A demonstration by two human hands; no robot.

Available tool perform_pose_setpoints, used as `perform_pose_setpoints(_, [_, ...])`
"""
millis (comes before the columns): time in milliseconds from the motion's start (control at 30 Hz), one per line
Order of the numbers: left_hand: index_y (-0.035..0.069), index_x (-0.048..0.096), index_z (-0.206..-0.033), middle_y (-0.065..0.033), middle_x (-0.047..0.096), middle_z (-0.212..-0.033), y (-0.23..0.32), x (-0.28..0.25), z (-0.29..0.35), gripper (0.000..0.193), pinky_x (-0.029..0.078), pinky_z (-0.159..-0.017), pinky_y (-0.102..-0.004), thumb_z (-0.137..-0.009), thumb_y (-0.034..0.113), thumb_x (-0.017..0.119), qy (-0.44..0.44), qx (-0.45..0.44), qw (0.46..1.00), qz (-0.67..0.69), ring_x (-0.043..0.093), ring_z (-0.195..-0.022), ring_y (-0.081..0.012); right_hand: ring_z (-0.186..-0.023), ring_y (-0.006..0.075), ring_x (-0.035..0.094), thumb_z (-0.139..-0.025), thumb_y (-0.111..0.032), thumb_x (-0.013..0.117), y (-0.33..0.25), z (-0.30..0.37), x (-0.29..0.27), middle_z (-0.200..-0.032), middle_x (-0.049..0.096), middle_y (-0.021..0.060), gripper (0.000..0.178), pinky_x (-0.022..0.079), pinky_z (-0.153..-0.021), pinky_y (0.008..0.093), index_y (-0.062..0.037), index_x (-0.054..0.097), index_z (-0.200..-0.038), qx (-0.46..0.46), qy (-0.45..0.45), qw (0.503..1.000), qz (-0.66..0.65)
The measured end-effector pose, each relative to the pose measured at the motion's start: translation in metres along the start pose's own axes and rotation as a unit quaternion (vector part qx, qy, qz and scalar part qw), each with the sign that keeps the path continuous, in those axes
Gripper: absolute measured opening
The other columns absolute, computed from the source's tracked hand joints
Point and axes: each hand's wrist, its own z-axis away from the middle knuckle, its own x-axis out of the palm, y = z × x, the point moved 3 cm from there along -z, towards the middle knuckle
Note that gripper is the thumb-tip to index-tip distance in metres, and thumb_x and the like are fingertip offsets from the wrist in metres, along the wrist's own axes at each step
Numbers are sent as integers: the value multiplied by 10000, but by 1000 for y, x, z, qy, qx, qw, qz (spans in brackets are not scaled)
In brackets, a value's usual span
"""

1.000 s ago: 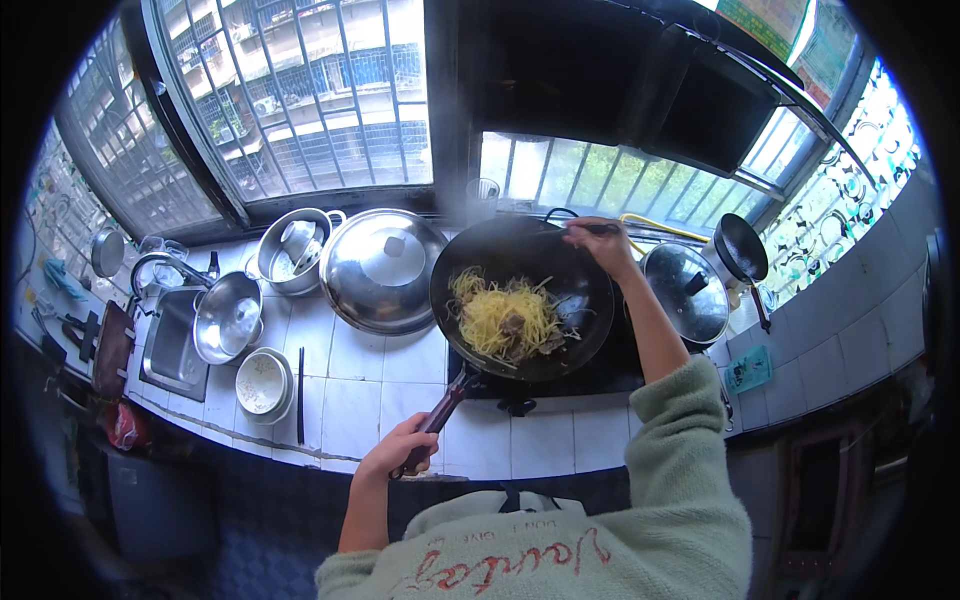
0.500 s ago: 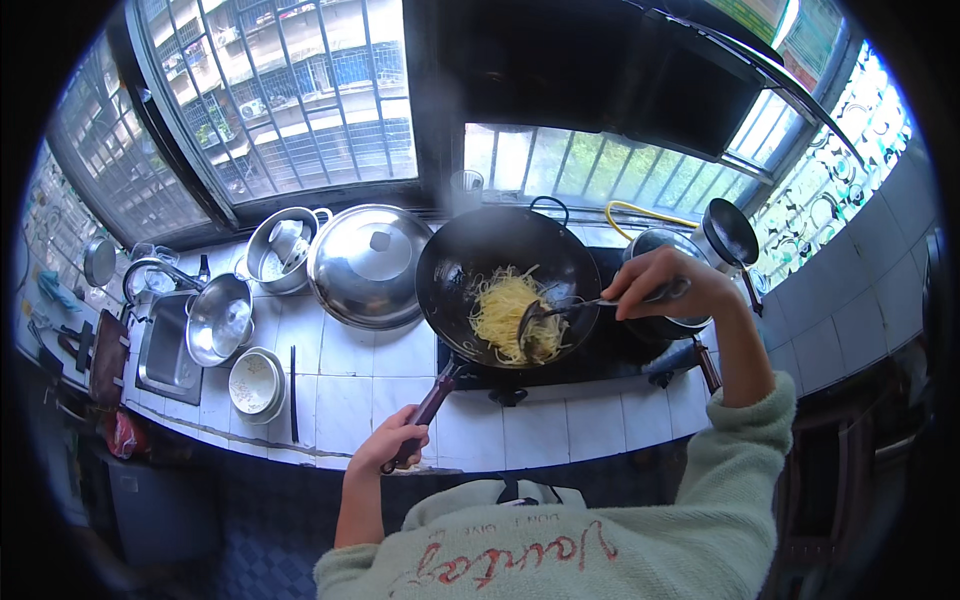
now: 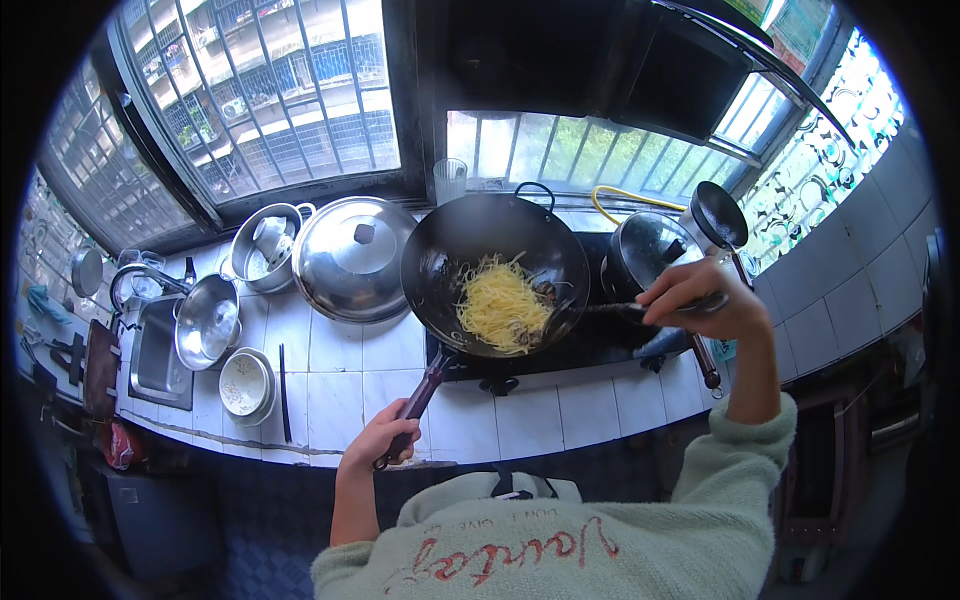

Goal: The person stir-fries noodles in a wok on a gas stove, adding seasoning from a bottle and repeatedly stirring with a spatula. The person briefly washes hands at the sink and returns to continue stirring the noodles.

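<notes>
A black wok (image 3: pixel 480 255) sits on the stove, holding a heap of yellow shredded food (image 3: pixel 500 305) with darker bits at its right side. My left hand (image 3: pixel 380 445) grips the end of the wok's long dark handle (image 3: pixel 420 395) near the counter's front edge. My right hand (image 3: pixel 700 300) is to the right of the wok, closed around the handle of a spatula (image 3: pixel 600 310) whose blade reaches into the wok's right side.
A large steel lid (image 3: pixel 350 260) lies left of the wok, with a steel pot (image 3: pixel 262 245) beyond it. A sink (image 3: pixel 150 350), a steel bowl (image 3: pixel 208 325), stacked white bowls (image 3: pixel 245 385) and chopsticks (image 3: pixel 284 392) are at left. A lidded pot (image 3: pixel 645 250) and ladle (image 3: pixel 722 215) stand right.
My right hand has swung from the wok's far rim round to its right side, drawing the spatula with it. The shredded food has shifted in the wok. My left hand stays on the handle.
</notes>
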Motion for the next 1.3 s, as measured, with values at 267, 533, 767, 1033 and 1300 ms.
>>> perform_pose_setpoints(267, [45, 412, -1310, -67, 553, -782, -3, -4, -3, 478, 387, -396, -261, -898, 146, 633, 3, -1, 1000, 0, 533, -495, -137, -948, 331, 707, -790, 47, 737, 59, 2, 141, -1120, 687, 158, 292, 592, -793, 349, -69, 727, -1058, -22, 101, 990, 91])
perform_pose_setpoints(533, [45, 412, -1300, -70, 555, -782, -4, -4, -3, 462, 380, -390, -263, -905, 154, 626, 8, -1, 1000, -4, 541, -487, -143, -842, 222, 669, -793, -233, 815, 134, 65, 282, -1009, 659, 120, 496, 557, -732, 335, -31, 607, -1195, 327, 282, 900, -63])
perform_pose_setpoints(767, [54, 411, -1274, -72, 552, -776, -7, 2, -5, 429, 389, -379, -263, -907, 153, 609, 6, -2, 1000, -1, 543, -474, -147, -788, 312, 688, -884, -412, 674, 177, 19, 412, -852, 685, 118, 393, 556, -695, 410, -25, 665, -952, 310, 55, 905, 285])
perform_pose_setpoints(1033, [69, 404, -1248, -73, 567, -788, -17, 17, -9, 381, 402, -376, -265, -926, 152, 591, 2, -1, 1000, -3, 563, -495, -154, -749, 342, 702, -952, -375, 577, 192, 6, 431, -752, 696, 153, 398, 548, -627, 459, -35, 686, -776, 264, -1, 912, 312])
perform_pose_setpoints(1300, [60, 427, -1217, -73, 586, -811, -17, 18, -8, 323, 446, -416, -260, -968, 205, 573, -12, 5, 1000, -22, 606, -572, -146, -802, 414, 687, -1008, -507, 425, 196, 24, 448, -766, 704, 191, 618, 532, -735, 491, -26, 706, -741, 520, 161, 838, 40])
